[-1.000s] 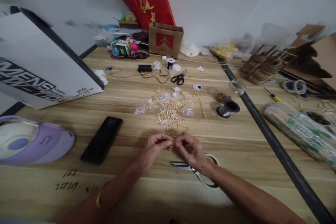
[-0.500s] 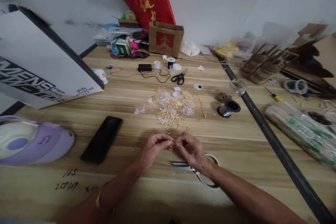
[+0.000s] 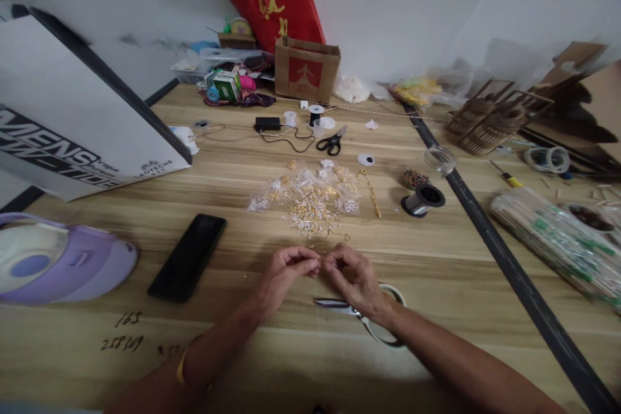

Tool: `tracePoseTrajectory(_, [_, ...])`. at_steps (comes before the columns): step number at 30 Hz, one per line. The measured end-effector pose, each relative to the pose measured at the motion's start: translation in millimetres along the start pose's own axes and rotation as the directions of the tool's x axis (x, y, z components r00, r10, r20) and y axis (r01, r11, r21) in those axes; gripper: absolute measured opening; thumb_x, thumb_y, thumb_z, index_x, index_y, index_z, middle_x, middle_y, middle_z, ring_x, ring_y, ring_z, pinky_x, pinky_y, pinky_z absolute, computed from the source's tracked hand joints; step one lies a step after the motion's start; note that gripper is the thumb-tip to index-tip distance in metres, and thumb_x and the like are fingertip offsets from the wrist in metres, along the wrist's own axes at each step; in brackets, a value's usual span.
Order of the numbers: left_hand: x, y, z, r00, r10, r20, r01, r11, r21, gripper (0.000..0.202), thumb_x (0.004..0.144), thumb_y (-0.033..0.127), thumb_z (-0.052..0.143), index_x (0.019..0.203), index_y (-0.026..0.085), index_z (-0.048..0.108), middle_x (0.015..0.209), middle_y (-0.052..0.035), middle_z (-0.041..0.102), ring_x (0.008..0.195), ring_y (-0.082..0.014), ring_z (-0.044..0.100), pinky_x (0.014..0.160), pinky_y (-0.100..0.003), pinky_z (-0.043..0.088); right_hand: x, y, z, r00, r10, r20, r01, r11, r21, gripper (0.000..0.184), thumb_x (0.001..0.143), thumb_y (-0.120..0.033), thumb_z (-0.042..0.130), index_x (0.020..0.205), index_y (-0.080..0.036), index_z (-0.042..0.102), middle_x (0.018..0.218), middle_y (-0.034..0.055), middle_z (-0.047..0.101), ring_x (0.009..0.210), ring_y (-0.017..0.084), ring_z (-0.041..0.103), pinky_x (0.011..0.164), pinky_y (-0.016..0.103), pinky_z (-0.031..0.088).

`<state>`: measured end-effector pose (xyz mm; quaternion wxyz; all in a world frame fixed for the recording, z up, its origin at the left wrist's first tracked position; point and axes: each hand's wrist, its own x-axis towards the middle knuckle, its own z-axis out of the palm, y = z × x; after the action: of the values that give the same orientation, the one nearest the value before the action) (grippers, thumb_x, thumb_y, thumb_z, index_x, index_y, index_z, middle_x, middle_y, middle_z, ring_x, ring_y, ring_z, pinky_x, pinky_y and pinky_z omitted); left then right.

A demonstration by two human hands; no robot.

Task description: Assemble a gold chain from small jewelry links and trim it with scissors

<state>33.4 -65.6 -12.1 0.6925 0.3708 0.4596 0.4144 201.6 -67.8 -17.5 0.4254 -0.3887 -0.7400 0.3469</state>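
Note:
My left hand (image 3: pixel 286 275) and my right hand (image 3: pixel 356 278) meet above the wooden table, both with fingertips pinched. Between them is something tiny, perhaps a bead or thread, too small to make out. Just beyond the fingertips lies a thin gold chain (image 3: pixel 339 235). Behind it spreads a heap of gold and clear beads (image 3: pixel 313 210), with small plastic bags (image 3: pixel 305 178) of findings around it. White-handled scissors (image 3: pixel 383 333) lie partly under my right hand and wrist, blades pointing left. A gold chain bracelet (image 3: pixel 371 194) rests to the right of the heap.
A black phone (image 3: pixel 188 259) and a purple-and-white visor (image 3: pixel 101 262) lie on the left, near a large white box (image 3: pixel 82 110). Black scissors (image 3: pixel 331 142) and a wire spool (image 3: pixel 423 200) sit farther back. A paper bag (image 3: pixel 307 71) stands by the wall.

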Motion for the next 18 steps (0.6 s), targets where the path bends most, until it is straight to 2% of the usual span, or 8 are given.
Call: tracePoseTrajectory(18, [-0.3, 4.5, 3.3, 0.999, 0.021, -0.031, -0.017, 0.994, 0.112, 0.01, 0.06, 0.019, 0.07, 0.068, 0.013, 0.068, 0.057, 0.0008, 0.063, 0.058, -0.0116, 0.056, 0.061, -0.024, 0.044, -0.3, 1.9, 0.3, 1.0, 0.003, -0.006, -0.003, 1.0, 0.01, 0.009, 0.085, -0.018, 0.053, 0.078, -0.017, 0.057, 0.067, 0.0017, 0.057, 0.061, 0.012, 0.052, 0.056, 0.023, 0.041])
